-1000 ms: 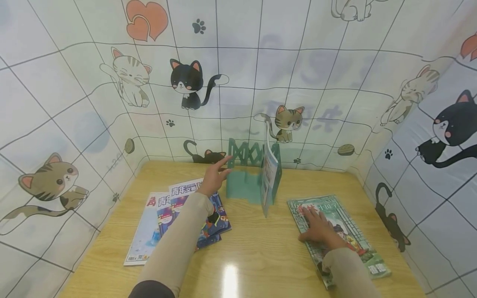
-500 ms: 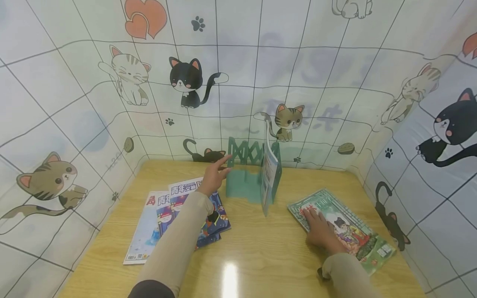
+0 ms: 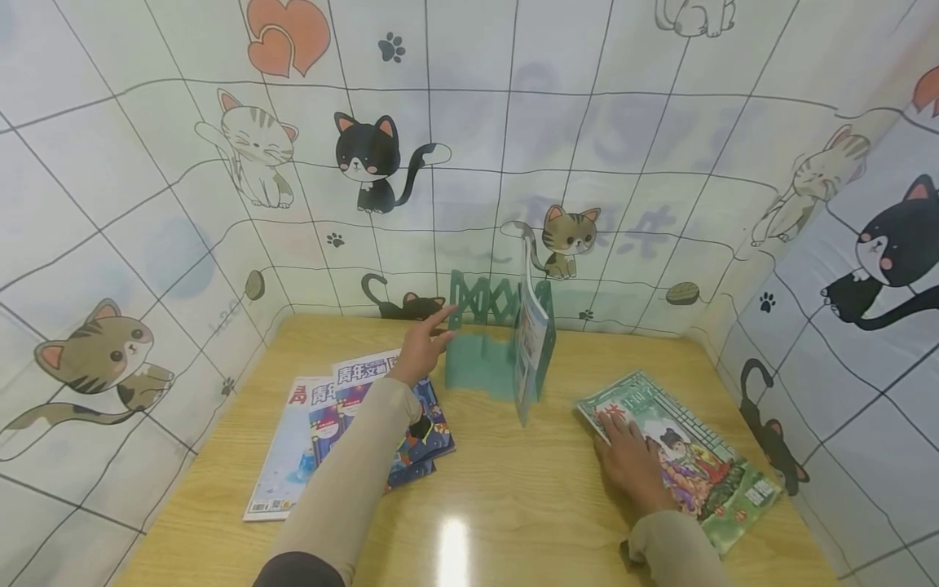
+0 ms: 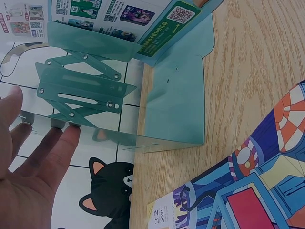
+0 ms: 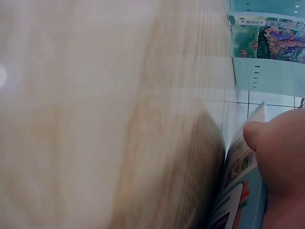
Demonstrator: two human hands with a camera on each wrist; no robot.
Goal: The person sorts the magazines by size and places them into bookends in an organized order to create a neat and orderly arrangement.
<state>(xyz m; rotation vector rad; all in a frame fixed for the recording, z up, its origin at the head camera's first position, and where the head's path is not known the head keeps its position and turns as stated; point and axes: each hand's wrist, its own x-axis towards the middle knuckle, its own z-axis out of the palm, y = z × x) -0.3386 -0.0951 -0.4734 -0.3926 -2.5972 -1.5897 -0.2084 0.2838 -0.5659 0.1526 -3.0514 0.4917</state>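
Observation:
My left hand (image 3: 420,355) reaches to the left end panel of a teal expandable bookend (image 3: 478,368). In the left wrist view its fingertips touch that panel, fingers fairly straight. A magazine (image 3: 531,350) stands upright against the bookend's right panel. On the right, a green illustrated magazine (image 3: 693,461) lies slanted on the table, with my right hand (image 3: 632,466) over its left edge. The right thumb (image 5: 253,133) shows at the magazine's edge in the right wrist view, where part of its underside is visible; the other fingers lie on the cover in the head view.
Several overlapping magazines lie left of the bookend, among them a pale one (image 3: 277,469) and a purple-blue one (image 3: 434,420), partly under my left forearm. The wooden table (image 3: 506,489) meets a cat-printed cloth wall (image 3: 469,179) behind and at both sides.
The green magazine has turned on the table, its far end swinging left and its near end right. My right hand has turned with it, its thumb passing out of head view. My left hand stays put.

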